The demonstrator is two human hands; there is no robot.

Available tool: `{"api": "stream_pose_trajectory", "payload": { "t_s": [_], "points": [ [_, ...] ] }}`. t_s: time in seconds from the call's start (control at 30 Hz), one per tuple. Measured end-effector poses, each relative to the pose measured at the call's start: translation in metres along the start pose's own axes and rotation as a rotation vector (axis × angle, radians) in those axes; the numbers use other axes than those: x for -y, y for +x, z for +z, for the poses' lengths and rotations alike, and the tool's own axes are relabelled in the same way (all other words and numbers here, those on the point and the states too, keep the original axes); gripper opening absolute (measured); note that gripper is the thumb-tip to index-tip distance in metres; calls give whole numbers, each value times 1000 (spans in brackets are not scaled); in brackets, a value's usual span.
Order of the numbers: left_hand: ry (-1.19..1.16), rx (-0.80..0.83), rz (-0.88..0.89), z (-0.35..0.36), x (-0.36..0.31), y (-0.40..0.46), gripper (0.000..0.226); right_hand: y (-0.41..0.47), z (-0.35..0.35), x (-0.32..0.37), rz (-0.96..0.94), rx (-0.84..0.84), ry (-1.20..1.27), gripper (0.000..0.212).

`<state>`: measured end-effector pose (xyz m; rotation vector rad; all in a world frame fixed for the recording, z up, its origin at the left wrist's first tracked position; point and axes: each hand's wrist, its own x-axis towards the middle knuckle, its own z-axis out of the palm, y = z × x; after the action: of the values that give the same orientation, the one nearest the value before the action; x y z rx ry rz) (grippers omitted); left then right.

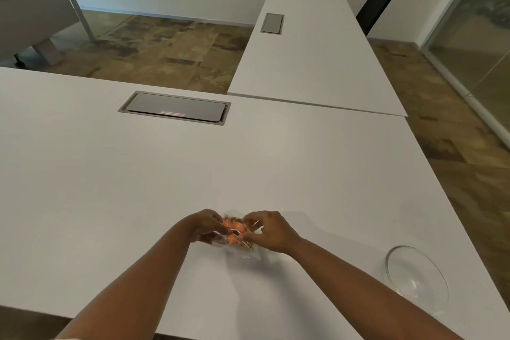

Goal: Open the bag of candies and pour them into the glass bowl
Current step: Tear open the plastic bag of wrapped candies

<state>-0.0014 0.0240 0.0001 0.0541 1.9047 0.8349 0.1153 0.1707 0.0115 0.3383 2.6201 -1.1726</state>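
Gripping the bag of candies (234, 232) from both sides: left hand (205, 226) pinching its left edge, right hand (269, 230) pinching its right edge, fingers curled tight on the clear film. Showing orange candies through the wrapper; print too blurred for reading. Hovering just over the white table (110, 188), near its front edge. Sitting well to the right of the right hand, close to the table's right edge: glass bowl (416, 279), upright. Leaving bare tabletop beyond the hands, up to the grey cable hatch (175, 107). Butting on farther back, a second table (317, 58).
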Motion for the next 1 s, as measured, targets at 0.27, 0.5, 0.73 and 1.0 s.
{"api": "stream_pose_trajectory", "payload": {
  "t_s": [0.27, 0.5, 0.73, 1.0],
  "points": [
    [-169, 21, 51, 6, -37, 4, 9, -11, -16, 5, -120, -136, 0, 26],
    [-234, 37, 34, 17, -72, 1, 8, -21, -36, 8, -57, -293, 38, 20],
    [-317, 85, 103, 37, -98, -13, 15, -23, -56, 3, 158, -409, 281, 17],
    [-119, 129, 201, 62, -108, -28, 45, -29, -73, -9, 392, -537, 601, 18]
  ]
}}
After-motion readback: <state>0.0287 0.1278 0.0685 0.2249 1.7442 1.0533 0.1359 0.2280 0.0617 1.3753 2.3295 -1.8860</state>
